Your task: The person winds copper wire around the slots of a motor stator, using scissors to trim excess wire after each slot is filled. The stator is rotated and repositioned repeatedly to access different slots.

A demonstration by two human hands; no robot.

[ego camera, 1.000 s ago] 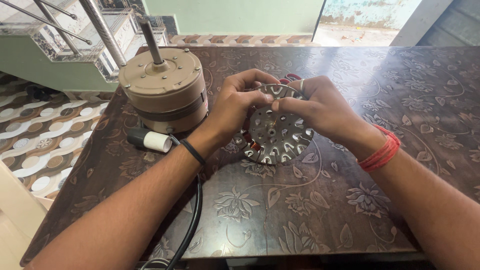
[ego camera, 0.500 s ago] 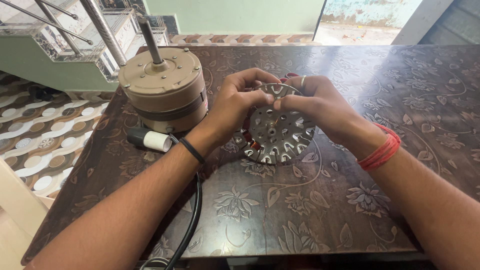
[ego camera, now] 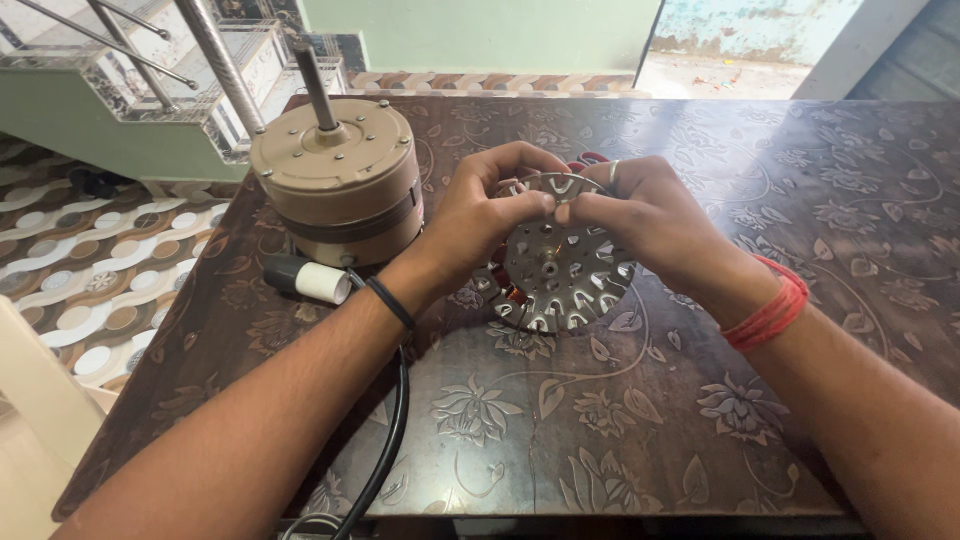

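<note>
A black cable [ego camera: 385,455] runs off the near edge of the brown patterned table [ego camera: 600,440]. Beyond it, at the table's middle, both hands grasp a tilted round metal disc [ego camera: 560,270] with slots: the left hand [ego camera: 485,215] pinches its upper rim, the right hand [ego camera: 640,215] likewise. Left of the disc lies a white plug [ego camera: 315,282], and behind that stands a tan motor [ego camera: 340,180].

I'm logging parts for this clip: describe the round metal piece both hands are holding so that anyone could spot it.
On the dark floral-patterned table, just right of the tan fan motor, the left hand and right hand pinch the top edge of a metal disc standing tilted on its rim. Unlike the solid motor, it is thin, silvery and full of slots.
</note>
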